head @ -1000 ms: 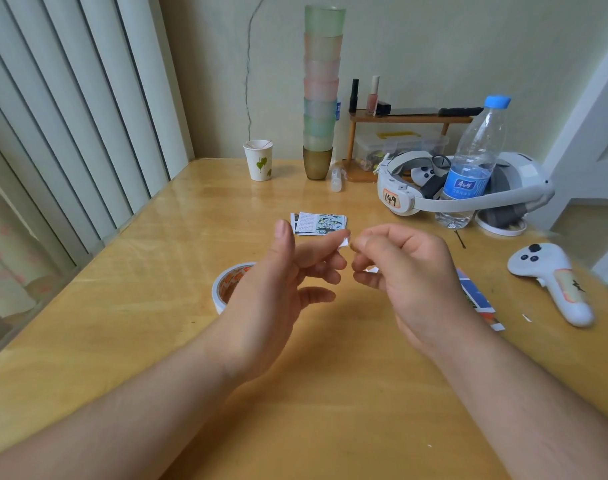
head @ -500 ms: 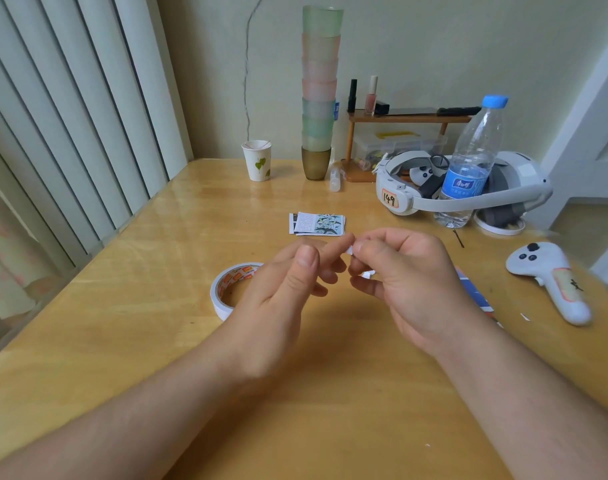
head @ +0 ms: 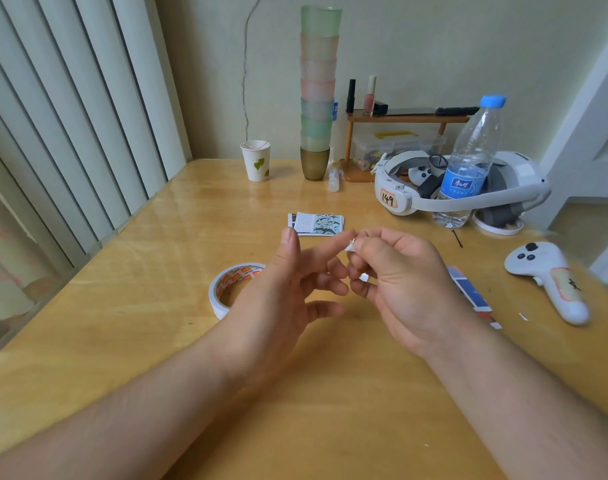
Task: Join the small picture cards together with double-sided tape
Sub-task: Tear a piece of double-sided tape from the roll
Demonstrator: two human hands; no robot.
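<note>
Since half a second ago the left hand (head: 278, 299) has spread open, thumb raised, its forefinger tip touching a small white tape scrap (head: 349, 244). That scrap sits in the grip of the right hand (head: 404, 285), pinched between thumb and forefinger above the desk (head: 150, 306). Just beyond the grip lie the picture cards (head: 316, 223); the double-sided tape roll (head: 231, 284) rests left of it, behind the left hand.

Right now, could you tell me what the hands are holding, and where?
The right hand pinches a small white scrap of tape by its edge, between thumb and fingertips; the left hand's forefinger touches it. The left hand grips nothing.
</note>
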